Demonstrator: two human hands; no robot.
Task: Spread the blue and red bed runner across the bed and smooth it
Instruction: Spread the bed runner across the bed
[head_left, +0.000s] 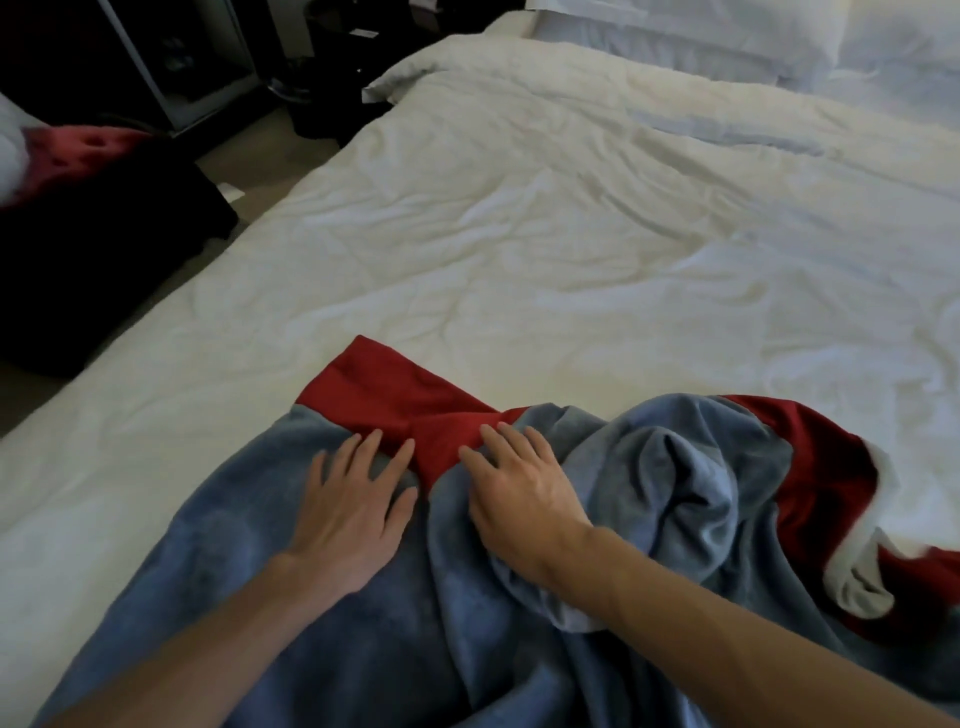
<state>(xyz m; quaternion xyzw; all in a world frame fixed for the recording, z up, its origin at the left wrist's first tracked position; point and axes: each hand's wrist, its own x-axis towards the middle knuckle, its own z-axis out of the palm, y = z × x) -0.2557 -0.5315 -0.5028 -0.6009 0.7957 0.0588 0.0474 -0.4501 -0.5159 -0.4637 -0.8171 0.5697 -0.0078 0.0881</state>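
The bed runner (332, 597) is lying bunched near the bed's (519, 234) near edge, mostly unspread; left hand (353, 499) and right hand (514, 493) are pressing flat, fingers spread.

We see the plush blue bed runner with a red band (249, 587) lying bunched on the white-covered bed (519, 234). Our left hand (353, 504) and right hand (519, 499) press flat, fingers spread, side by side at the red band. White pillows (701, 36) lie beyond.
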